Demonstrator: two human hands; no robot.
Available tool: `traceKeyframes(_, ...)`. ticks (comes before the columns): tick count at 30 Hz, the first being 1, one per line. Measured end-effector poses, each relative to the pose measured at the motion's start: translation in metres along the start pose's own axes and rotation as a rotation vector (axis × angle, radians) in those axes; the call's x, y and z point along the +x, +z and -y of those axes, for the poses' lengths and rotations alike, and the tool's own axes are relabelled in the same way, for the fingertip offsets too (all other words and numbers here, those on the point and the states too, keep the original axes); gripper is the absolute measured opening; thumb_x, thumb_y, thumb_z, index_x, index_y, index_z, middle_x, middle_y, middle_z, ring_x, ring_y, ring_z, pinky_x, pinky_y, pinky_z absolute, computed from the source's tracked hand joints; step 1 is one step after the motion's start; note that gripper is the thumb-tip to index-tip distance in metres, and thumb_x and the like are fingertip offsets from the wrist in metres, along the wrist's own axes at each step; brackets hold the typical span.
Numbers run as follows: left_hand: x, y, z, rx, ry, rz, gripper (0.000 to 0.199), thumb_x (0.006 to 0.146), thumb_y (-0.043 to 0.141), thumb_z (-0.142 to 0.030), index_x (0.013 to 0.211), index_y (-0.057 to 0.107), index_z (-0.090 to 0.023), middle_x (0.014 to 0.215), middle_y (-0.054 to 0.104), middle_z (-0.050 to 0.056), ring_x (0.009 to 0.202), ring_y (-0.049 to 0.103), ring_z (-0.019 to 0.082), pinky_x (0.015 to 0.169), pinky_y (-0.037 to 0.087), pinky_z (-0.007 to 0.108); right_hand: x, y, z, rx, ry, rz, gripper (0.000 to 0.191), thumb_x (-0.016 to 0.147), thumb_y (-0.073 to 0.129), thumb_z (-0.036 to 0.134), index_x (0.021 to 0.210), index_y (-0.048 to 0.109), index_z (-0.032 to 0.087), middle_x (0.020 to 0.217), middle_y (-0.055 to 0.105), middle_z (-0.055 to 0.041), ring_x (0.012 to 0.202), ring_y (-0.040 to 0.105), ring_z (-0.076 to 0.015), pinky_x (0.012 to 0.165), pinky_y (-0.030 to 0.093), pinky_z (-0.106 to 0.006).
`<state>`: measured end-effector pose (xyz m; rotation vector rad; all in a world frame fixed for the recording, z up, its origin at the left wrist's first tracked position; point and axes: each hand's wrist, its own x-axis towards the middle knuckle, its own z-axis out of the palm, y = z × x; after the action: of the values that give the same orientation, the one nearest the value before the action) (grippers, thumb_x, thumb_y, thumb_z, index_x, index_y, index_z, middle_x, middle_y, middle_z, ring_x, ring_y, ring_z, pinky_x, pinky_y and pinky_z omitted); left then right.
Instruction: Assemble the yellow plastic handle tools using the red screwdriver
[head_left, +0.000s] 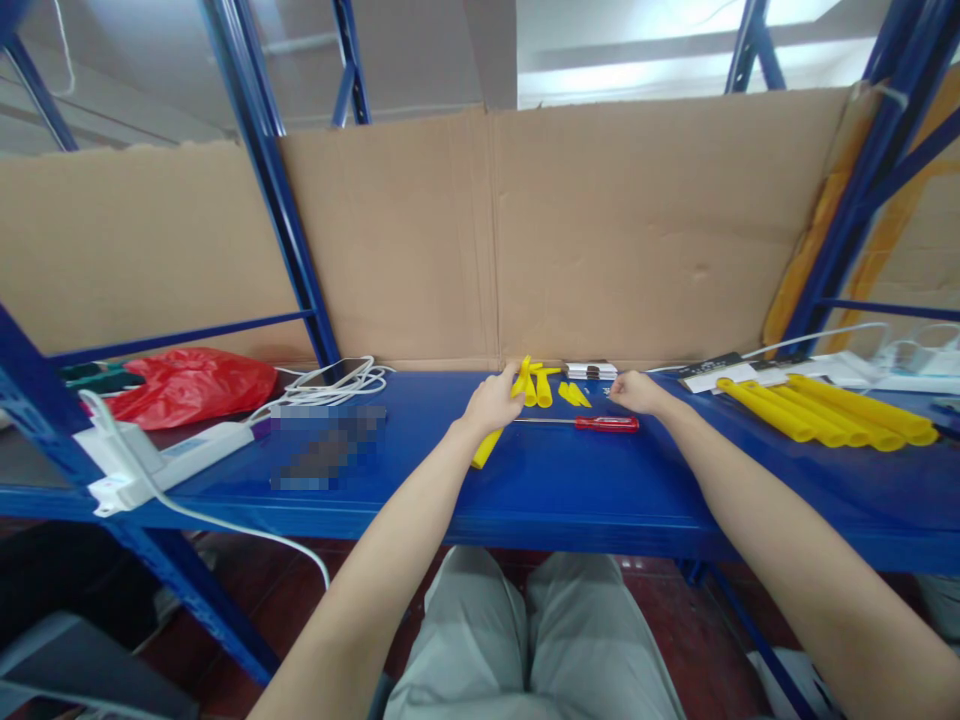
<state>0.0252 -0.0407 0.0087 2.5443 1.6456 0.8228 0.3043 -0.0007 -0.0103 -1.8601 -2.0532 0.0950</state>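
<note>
My left hand (493,402) is closed around a yellow part (487,449), whose lower end sticks out below the palm. Just right of it lie short yellow pieces (543,388) and small flat yellow pieces (574,395). My right hand (634,391) is at the back of the blue table (555,490), fingers curled down near tiny silvery bits (606,391); anything between its fingertips is too small to make out. A screwdriver with a red handle (607,425) lies between the hands, its shaft pointing left.
Long yellow tubes (847,415) lie at the right. Behind my hands are a small white stack (590,370) and a cardboard wall (637,240). At the left are a red bag (199,387), white cables (337,385) and a power strip (180,456). Blue posts flank the area.
</note>
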Motion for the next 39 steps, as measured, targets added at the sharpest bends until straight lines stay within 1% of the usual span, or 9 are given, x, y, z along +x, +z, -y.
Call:
traceKeyframes(4,0.001,0.002,0.003,-0.008,0.009,-0.008,0.044,0.084,0.052,-0.021,0.128,0.044,-0.018,0.105,0.068,0.012,0.102,0.064,0.027,0.085,0.049,0.036,0.001,0.007,0.008,-0.105,0.023,-0.007,0.012,0.072,0.055,0.016,0.069,0.066,0.016,0.077,0.070,-0.0071,0.073,0.062,-0.0180,0.059,0.038,-0.023)
traceKeyframes(8,0.001,0.004,0.004,-0.024,0.031,-0.031,0.046,0.083,0.053,-0.021,0.128,0.045,-0.019,0.106,0.068,0.011,0.102,0.064,0.026,0.085,0.049,0.036,0.000,0.006,0.015,-0.166,0.073,-0.032,0.018,0.077,0.051,0.016,0.078,0.069,0.016,0.086,0.072,-0.0078,0.082,0.064,-0.0185,0.064,0.041,-0.022)
traceKeyframes(14,0.001,0.004,0.004,-0.038,0.015,-0.032,0.044,0.082,0.054,-0.021,0.126,0.047,-0.018,0.098,0.069,0.011,0.093,0.066,0.026,0.079,0.049,0.035,-0.008,-0.004,0.014,-0.298,0.235,-0.067,0.027,0.082,0.044,0.016,0.093,0.069,0.017,0.101,0.070,-0.0130,0.100,0.063,-0.0246,0.080,0.044,-0.031)
traceKeyframes(20,0.001,0.003,0.003,-0.029,0.016,-0.035,0.046,0.082,0.054,-0.021,0.127,0.046,-0.017,0.096,0.070,0.011,0.091,0.067,0.026,0.077,0.049,0.035,-0.009,-0.002,0.015,-0.239,0.247,-0.010,0.026,0.080,0.050,0.016,0.097,0.069,0.018,0.106,0.069,-0.0118,0.103,0.062,-0.0246,0.083,0.045,-0.033)
traceKeyframes(25,0.001,0.003,0.003,-0.071,0.024,-0.055,0.044,0.080,0.055,-0.019,0.124,0.049,-0.017,0.098,0.070,0.012,0.092,0.067,0.027,0.079,0.050,0.036,-0.007,0.001,0.016,-0.212,0.247,-0.004,0.024,0.081,0.049,0.017,0.095,0.069,0.019,0.105,0.069,-0.0112,0.104,0.062,-0.0245,0.084,0.045,-0.033)
traceKeyframes(29,0.000,0.004,0.003,-0.219,0.039,-0.032,0.043,0.080,0.054,-0.016,0.122,0.049,-0.016,0.094,0.070,0.010,0.078,0.069,0.022,0.073,0.051,0.032,-0.007,0.002,0.017,-0.226,0.254,-0.013,0.026,0.084,0.045,0.019,0.097,0.067,0.018,0.105,0.069,-0.0127,0.106,0.061,-0.0255,0.086,0.044,-0.037)
traceKeyframes(33,-0.001,0.005,-0.001,-0.467,-0.020,0.016,0.043,0.080,0.054,-0.015,0.122,0.046,-0.017,0.089,0.070,0.007,0.049,0.061,0.013,0.054,0.050,0.026,-0.007,0.000,0.018,-0.258,0.234,-0.036,0.024,0.086,0.046,0.025,0.096,0.067,0.018,0.106,0.069,-0.0128,0.107,0.060,-0.0268,0.090,0.042,-0.040)
traceKeyframes(36,0.000,0.006,-0.005,-0.710,-0.091,0.056,0.039,0.081,0.052,-0.014,0.119,0.044,-0.017,0.089,0.069,0.005,0.038,0.054,0.008,0.044,0.045,0.021,-0.007,-0.003,0.018,-0.207,0.202,-0.103,0.023,0.086,0.049,0.030,0.094,0.067,0.018,0.105,0.070,-0.0119,0.105,0.061,-0.0268,0.087,0.043,-0.039)
traceKeyframes(39,0.001,0.008,-0.008,-0.894,-0.136,0.096,0.034,0.082,0.051,-0.013,0.114,0.042,-0.018,0.082,0.068,0.002,0.035,0.053,0.007,0.041,0.044,0.020,-0.006,-0.005,0.023,-0.063,0.116,-0.206,0.020,0.085,0.050,0.027,0.090,0.068,0.018,0.100,0.071,-0.0112,0.098,0.063,-0.0246,0.081,0.046,-0.033)
